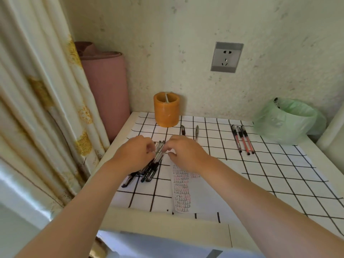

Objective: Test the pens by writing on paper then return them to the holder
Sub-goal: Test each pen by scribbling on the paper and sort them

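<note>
Fingers [149, 147] of the left hand [135, 153] are curled round the upper end of a bunch of black pens [151, 167] at mid-frame. The bunch lies slanted on the cloth, its lower ends fanning out toward the lower left. Fingers [174, 144] of the right hand [186, 153] are curled too, tips at the top of the same bunch. Whether they pinch a pen or only touch it cannot be told, since the hands' backs hide the contact.

Just right of the bunch lies the paper [182, 190], rows of small black and red marks down its left strip, its top edge under the right hand.

Above the hands stands the orange holder [166, 112], upright against the wall. A pale divider shows in its mouth; deeper inside is out of sight. Two loose pens [183, 130] lie just right of it, and three red pens [242, 140] lie side by side further right.

At the upper right a bin [286, 120] lined with a green bag sits at the table's corner, a dark clip [276, 103] on its rim. Its contents cannot be made out.

A checked cloth [270, 174] covers the table [167, 226]. On the wall is a socket [226, 57]. At the upper left a pink roll [106, 90] stands beside a curtain [37, 108].
</note>
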A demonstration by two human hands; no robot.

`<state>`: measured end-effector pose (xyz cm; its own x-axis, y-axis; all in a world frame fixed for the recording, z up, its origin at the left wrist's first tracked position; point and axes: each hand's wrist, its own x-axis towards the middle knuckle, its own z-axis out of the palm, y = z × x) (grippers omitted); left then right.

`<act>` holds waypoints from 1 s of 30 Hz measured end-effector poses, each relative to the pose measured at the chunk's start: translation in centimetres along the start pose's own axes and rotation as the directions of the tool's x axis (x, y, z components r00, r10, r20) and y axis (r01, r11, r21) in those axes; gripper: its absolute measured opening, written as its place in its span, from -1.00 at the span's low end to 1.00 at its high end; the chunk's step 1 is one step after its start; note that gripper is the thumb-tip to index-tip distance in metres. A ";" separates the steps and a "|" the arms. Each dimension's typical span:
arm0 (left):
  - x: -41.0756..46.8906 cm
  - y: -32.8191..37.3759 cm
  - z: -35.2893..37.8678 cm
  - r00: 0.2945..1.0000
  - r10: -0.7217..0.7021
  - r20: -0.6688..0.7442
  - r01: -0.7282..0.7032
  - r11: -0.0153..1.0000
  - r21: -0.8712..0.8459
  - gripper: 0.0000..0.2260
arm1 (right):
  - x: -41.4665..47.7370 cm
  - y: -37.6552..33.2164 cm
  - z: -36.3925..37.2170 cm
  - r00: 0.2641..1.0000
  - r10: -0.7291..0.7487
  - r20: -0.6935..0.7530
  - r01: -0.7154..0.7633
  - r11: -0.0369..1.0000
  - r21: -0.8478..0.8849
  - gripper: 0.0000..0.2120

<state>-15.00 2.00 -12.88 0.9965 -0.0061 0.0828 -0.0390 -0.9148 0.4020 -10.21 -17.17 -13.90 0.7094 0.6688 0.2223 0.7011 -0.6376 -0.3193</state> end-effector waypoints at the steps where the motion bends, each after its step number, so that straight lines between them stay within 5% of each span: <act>1: -0.5 -0.5 -0.2 1.000 -0.001 0.017 0.002 1.000 -0.015 -0.93 | 0.0 -0.5 0.2 0.999 -0.046 0.011 0.046 0.999 -0.008 -0.76; 8: -2.5 -1.8 0.0 0.986 0.035 0.164 -0.041 0.999 0.030 -0.81 | 0.2 -2.6 1.2 0.962 -0.256 0.099 0.273 0.934 -0.232 -0.77; 12: -2.2 -2.2 0.2 0.989 0.015 0.149 -0.021 0.999 0.033 -0.93 | 0.1 -2.9 1.0 0.942 -0.321 0.102 0.337 0.895 -0.293 -0.80; 14: -2.0 -2.4 0.1 0.992 -0.001 0.129 0.000 1.000 0.008 -0.76 | 0.0 -3.0 0.9 0.932 -0.349 0.103 0.363 0.883 -0.297 -0.84; 21: -1.9 -2.0 0.5 0.975 -0.015 0.220 0.018 1.000 -0.012 -0.59 | -0.6 -2.9 0.7 0.931 -0.325 0.165 0.353 0.917 -0.187 -0.84; 30: -2.1 -1.9 0.8 0.981 -0.058 0.184 0.058 0.998 0.007 -0.68 | -0.9 -2.6 1.4 0.941 -0.305 0.143 0.331 0.916 -0.225 -0.80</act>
<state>-16.92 3.46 -14.54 0.9936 -0.0269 -0.1096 0.0192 -0.9166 0.3994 -12.79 -15.56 -14.59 0.4434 0.8790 0.1753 0.8937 -0.4486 -0.0115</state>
